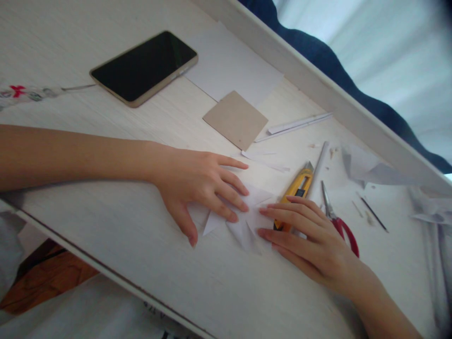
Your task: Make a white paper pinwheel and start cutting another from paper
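My left hand point(201, 186) lies palm down with its fingers spread, their tips on a folded white paper piece point(243, 230). The paper has several pointed flaps and lies on the white table. From the right, my right hand point(307, 235) reaches to the same paper, fingers stretched out and tips touching its right side. Partly behind those fingers lies a yellow box cutter point(298, 183), its blade end pointing away. Scissors point(344, 230) with red handles lie just beyond my right hand, partly covered by it. Part of the paper is hidden under my fingers.
A phone point(144, 68) with a strap lies at the upper left. Beyond my hands are a white sheet point(229, 61), a square of brown card point(236, 120), paper strips point(296, 125) and crumpled paper point(370, 167). A raised ledge point(300, 61) runs along the far side.
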The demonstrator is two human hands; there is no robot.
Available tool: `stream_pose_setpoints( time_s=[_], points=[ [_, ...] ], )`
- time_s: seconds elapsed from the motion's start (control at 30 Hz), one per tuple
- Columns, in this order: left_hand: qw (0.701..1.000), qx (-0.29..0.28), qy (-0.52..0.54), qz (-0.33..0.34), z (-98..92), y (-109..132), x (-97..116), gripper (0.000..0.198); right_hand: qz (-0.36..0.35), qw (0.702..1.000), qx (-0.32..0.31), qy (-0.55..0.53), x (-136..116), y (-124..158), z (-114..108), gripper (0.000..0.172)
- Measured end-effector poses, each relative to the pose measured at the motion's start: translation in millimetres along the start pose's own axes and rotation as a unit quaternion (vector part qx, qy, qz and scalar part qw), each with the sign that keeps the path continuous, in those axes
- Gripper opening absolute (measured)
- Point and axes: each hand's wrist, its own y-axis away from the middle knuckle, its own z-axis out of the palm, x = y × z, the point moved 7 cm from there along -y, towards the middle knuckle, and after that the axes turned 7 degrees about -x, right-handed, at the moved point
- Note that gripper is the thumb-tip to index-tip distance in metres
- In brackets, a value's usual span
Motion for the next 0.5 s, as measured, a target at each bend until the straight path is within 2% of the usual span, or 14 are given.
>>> stream_pose_setpoints(
  time_s=[0.1, 0.23, 0.37, 0.5],
  points=[
    [1.0, -0.01, -0.006, -0.001, 1.4, -0.2, 0.1, 0.051, 0.038, 0.999, 0.01, -0.031, 4.6, -2.7, 4.1, 0.015],
    [0.999, -0.027, 0.01, -0.016, 3.4, -0.8, -1.7, 0.051, 0.078, 0.994, 0.053, -0.05, 6.5, -6.1, 5.5, 0.016],
    [1.0, -0.018, -0.004, -0.007, 2.4, -0.4, -0.2, 0.051, 0.073, 0.992, 0.095, -0.04, 1.9, -8.6, 2.6, 0.018],
    [0.999, -0.002, -0.037, 0.014, 1.6, -0.1, 2.9, 0.052, 0.058, 0.994, 0.094, -0.01, -3.2, -11.0, 4.0, 0.016]
  ],
)
